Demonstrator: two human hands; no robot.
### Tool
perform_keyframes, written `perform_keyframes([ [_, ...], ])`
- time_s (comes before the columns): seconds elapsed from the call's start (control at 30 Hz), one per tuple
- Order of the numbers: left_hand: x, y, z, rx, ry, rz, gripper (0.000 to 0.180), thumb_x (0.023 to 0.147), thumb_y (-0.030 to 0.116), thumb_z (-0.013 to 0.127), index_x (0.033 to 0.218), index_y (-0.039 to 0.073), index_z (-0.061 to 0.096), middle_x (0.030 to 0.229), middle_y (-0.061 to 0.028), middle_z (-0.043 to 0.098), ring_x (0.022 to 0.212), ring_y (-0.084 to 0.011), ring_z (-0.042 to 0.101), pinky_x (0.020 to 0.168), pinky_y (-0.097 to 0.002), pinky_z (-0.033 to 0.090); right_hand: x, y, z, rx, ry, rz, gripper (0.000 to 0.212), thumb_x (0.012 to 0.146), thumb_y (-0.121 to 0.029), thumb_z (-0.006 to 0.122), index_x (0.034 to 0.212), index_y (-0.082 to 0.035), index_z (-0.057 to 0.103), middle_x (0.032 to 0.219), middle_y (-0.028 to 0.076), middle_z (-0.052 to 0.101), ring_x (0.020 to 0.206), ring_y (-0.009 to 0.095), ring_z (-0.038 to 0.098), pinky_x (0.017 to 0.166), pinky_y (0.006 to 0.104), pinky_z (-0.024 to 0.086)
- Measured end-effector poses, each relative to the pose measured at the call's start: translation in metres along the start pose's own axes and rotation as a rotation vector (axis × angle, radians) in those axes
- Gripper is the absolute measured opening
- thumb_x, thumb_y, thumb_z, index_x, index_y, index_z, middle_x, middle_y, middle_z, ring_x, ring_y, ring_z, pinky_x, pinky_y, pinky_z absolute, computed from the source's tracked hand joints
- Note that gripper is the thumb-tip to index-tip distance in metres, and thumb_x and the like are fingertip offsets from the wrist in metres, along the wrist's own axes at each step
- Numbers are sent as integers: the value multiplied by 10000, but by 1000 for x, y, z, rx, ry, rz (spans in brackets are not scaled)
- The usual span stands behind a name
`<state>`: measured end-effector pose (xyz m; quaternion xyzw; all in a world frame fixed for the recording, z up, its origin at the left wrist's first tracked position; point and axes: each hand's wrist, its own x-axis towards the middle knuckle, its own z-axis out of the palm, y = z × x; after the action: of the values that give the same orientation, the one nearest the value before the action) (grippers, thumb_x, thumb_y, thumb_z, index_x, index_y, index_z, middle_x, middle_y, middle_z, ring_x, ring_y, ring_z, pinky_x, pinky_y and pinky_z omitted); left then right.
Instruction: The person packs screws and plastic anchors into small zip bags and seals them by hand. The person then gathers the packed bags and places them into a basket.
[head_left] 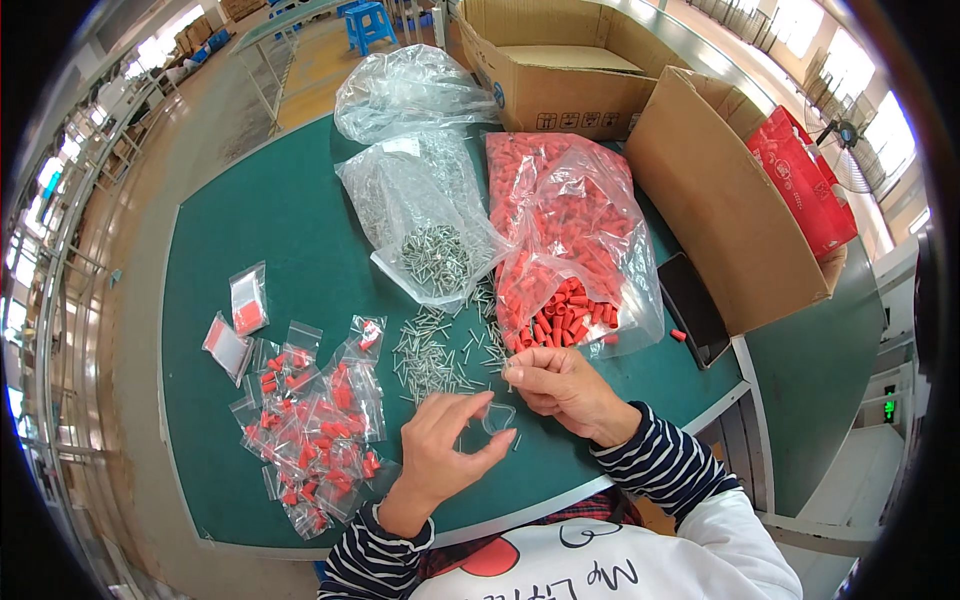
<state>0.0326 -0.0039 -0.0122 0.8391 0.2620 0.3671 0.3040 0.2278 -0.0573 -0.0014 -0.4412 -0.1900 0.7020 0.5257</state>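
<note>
My left hand [447, 447] pinches the edge of a small clear plastic bag [497, 417] just above the green table. My right hand [560, 385] is closed on the bag's other side, with what looks like a thin metal screw between its fingertips. Loose metal screws [435, 350] lie scattered just beyond both hands. An open clear bag of red plastic wall plugs [565, 310] spills toward my right hand. A clear bag of screws [435, 255] lies behind the loose pile.
A heap of small filled bags with red plugs [315, 430] lies at my left, two flat bags [240, 320] beyond it. An empty crumpled bag [410, 90] and cardboard boxes [560, 70] [730, 200] stand at the back and right. A dark phone [690, 305] lies by the box.
</note>
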Motion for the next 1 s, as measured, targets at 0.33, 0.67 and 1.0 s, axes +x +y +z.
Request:
perform_keyframes([
  [0.33,1,3,0,22,-18,-51,438,653,165,858,1041,52,688,833,-37,671,740,-210,619,643,-319,507,-17,7,9,-296,-39,-184,174,942,-134,671,1069,-15,677,752,-63,568,626,-9,444,524,194,338],
  [0.67,0,0,2,16,7,-11,450,640,129,848,1057,66,691,812,-21,653,675,-140,555,483,-248,396,-30,-10,-16,-1078,376,-778,123,874,-57,676,985,-4,685,813,76,631,656,153,575,575,269,443],
  [1.0,0,1,5,32,-16,17,454,647,157,854,1062,72,692,798,-20,655,669,-146,553,481,-254,395,-2,0,-26,-1696,346,-833,219,824,-99,681,1039,-80,646,935,93,589,800,280,640,647,391,528],
])
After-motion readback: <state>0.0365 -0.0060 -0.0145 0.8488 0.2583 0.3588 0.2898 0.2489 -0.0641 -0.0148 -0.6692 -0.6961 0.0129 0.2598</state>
